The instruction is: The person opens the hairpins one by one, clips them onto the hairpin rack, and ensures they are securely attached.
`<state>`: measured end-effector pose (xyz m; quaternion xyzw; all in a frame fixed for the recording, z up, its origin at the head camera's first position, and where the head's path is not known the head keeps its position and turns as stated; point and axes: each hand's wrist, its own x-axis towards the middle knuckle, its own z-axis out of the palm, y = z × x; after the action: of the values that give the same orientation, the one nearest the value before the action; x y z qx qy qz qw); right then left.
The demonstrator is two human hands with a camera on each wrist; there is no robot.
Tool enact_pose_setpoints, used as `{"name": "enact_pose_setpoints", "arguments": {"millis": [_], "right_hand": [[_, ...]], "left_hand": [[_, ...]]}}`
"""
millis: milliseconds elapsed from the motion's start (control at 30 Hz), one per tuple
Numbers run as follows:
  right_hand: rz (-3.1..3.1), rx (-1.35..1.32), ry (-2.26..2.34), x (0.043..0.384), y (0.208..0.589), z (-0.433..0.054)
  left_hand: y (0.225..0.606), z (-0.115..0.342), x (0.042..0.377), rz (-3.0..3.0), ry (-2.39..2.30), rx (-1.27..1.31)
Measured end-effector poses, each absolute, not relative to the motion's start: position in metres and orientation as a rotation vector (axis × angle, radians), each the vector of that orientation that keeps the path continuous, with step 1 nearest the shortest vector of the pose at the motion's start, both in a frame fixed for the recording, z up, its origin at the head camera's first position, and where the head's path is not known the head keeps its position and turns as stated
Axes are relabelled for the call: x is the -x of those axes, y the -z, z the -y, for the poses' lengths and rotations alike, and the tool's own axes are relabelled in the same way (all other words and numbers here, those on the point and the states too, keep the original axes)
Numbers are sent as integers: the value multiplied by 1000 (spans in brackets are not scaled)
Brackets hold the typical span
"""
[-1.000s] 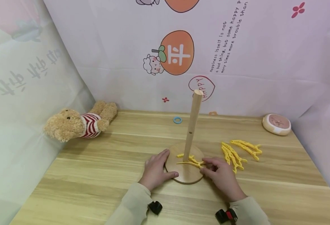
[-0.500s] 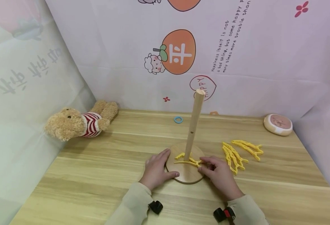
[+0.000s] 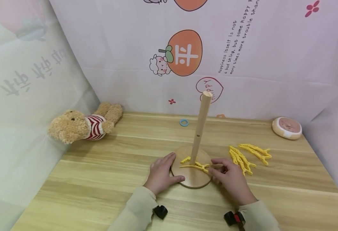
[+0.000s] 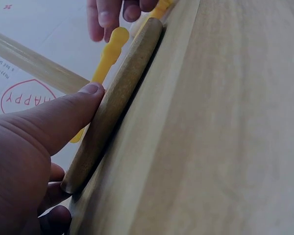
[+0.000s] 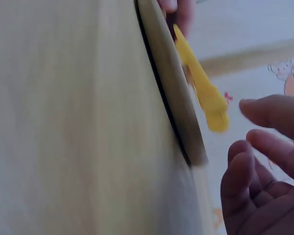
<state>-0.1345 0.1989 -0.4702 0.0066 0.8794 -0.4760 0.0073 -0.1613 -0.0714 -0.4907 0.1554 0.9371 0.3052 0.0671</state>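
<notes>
A round wooden base (image 3: 190, 180) carries an upright wooden post (image 3: 201, 125). At the post's foot sits a yellow hair clip (image 3: 196, 166), its two long arms seemingly passing in front of and behind the post. My left hand (image 3: 162, 173) grips the base's left rim, thumb on top and fingers at the edge, as the left wrist view shows. My right hand (image 3: 232, 179) hovers just right of the clip's handle end. In the right wrist view a gap shows between its loosely bent fingers (image 5: 279, 115) and the clip (image 5: 206, 93); nothing is held.
Several more yellow hair clips (image 3: 240, 159) lie in two groups right of the base. Behind the post is a small blue ring (image 3: 184, 122). A teddy bear (image 3: 82, 125) lies at the left, and a round-cornered pink and white object (image 3: 287, 128) sits back right, near the cloth wall.
My right hand pinched the clip's handle end and shifted it slightly left, then let go and drew back to the right. My left hand stays on the base.
</notes>
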Motion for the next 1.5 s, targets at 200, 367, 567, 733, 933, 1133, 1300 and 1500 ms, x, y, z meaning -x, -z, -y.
{"name": "enact_pose_setpoints", "arguments": {"millis": [200,367,567,733,933,1133,1300,1500], "right_hand": [[-2819,-24,1504,136,462,-215],[-2830,3,1490,137,457,-226],[-2892,69,1504,140,458,-240],[-3015,60,1484,142,460,-255],[-3164,-4,1444,144,463,-273],[-3202,-143,1359,143,465,-295],[-3217,-266,1314,144,469,-316],[-3122,-412,1222,143,478,-340]], "left_hand": [[490,71,162,-2829,-921,-469],[489,71,162,-2824,-937,-470],[489,72,162,-2821,-946,-466],[491,72,162,-2831,-938,-472],[492,72,162,-2830,-940,-474],[492,71,161,-2832,-940,-473],[492,71,161,-2831,-937,-472],[491,71,161,-2825,-942,-474]]}}
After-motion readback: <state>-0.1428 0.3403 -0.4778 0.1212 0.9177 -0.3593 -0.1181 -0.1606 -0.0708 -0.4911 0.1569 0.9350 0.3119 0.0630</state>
